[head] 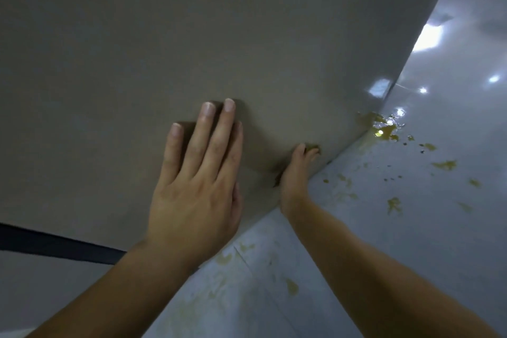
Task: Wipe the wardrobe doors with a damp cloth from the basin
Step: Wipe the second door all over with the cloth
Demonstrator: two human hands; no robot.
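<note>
both hands on the wardrobe door point(192, 35)
left hand point(196, 181) lies flat, fingers spread, gripping nothing; right hand point(297, 175) near the door's bottom edge seems clenched on a dark cloth point(312, 147), mostly hidden.

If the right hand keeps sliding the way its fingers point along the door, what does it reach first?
Probably the door's lower corner, just past the right hand. The cloth at its fingertips is already near the door's bottom edge; beyond lies the yellowish puddle on the floor. Depth is unclear.
</note>
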